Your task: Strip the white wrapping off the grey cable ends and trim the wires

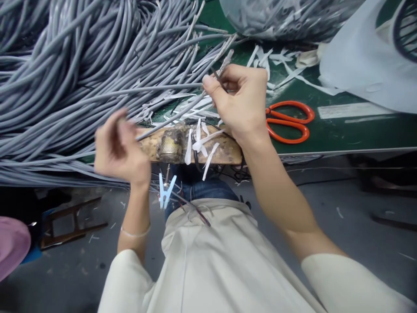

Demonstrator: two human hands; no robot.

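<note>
My right hand (243,98) is closed in a pinch on the stripped, silvery end of a grey cable (182,114). A thin dark piece shows at its fingertips, too small to name. From there the cable slopes down to the left and passes out of sight at my left hand (122,150). That hand is curled and smeared by motion, so whether it grips the cable is unclear. Between the hands, a wooden board (224,150) bears a worn metal block (171,145) and white strips (203,141). Orange-handled scissors (289,122) lie right of my right wrist.
A large heap of grey cables (81,65) covers the left of the green table (352,130). A clear bag of grey pieces (286,19) and a pale plastic-like cover (361,61) stand at the back right. A blue clothes peg (167,191) hangs below the board. A wooden stool (74,226) stands lower left.
</note>
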